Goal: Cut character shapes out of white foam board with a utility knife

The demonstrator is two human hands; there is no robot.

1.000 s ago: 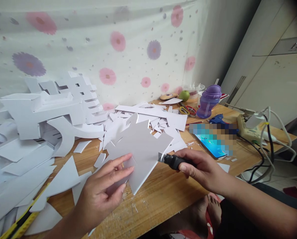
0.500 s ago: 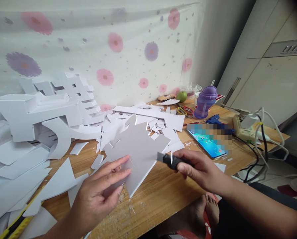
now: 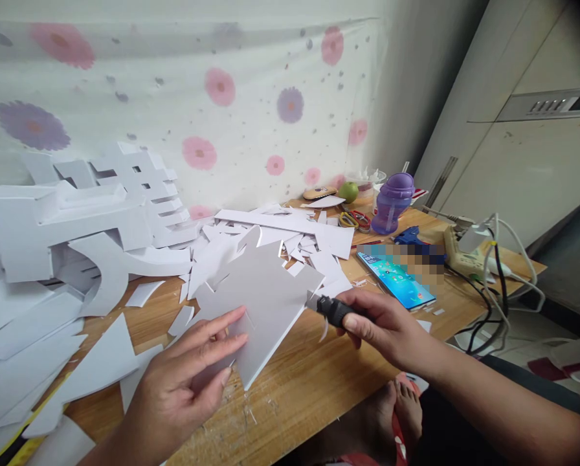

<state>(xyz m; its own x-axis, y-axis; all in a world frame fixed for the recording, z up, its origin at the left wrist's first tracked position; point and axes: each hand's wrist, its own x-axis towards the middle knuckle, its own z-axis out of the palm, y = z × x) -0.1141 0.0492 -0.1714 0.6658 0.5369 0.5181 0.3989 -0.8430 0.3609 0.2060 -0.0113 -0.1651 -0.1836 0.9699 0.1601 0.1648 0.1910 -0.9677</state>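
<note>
A white foam board piece (image 3: 265,291) lies tilted on the wooden table (image 3: 309,375), its top edge cut into steps. My left hand (image 3: 188,382) rests on the board's near corner with fingers stretched out and pressing down. My right hand (image 3: 382,323) is closed round a black utility knife (image 3: 331,308), whose blade end touches the board's right edge. A thin white sliver hangs just below the knife.
White foam offcuts and a built foam model (image 3: 76,220) fill the left and back. A phone (image 3: 397,278), blue glue gun (image 3: 409,236), purple bottle (image 3: 391,200), green apple (image 3: 348,191), power strip with cables (image 3: 469,255) sit on the right. A yellow ruler (image 3: 22,433) lies at the near left.
The view has drifted so everything sits slightly further left. My right hand has brought the knife in against the board's right edge. My left hand stays on the board.
</note>
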